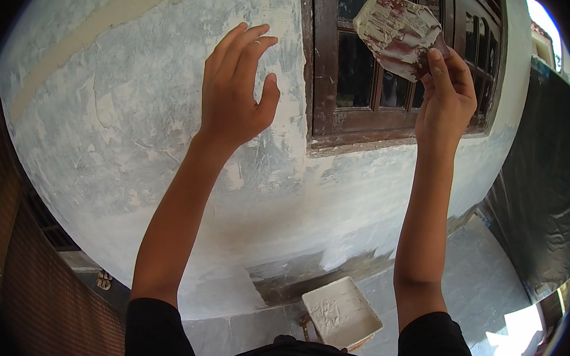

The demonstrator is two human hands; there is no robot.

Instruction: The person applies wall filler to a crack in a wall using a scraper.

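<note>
My right hand is raised in front of the window, its fingers pinching the lower right end of a putty scraper. Pale, wet putty coats much of the scraper's reddish-brown blade. My left hand is up before the wall, left of the window frame; its fingers are apart and nothing is in it. A little putty marks its fingertips. Whether that hand touches the wall I cannot tell. The wall is patchy grey and white, with a beige band of filler curving across its upper left.
A brown wooden window with glass panes is set in the wall. Below, a square tub of pale putty stands near the wall's foot on grey floor tiles. A dark sheet hangs at right; a brown woven screen is at left.
</note>
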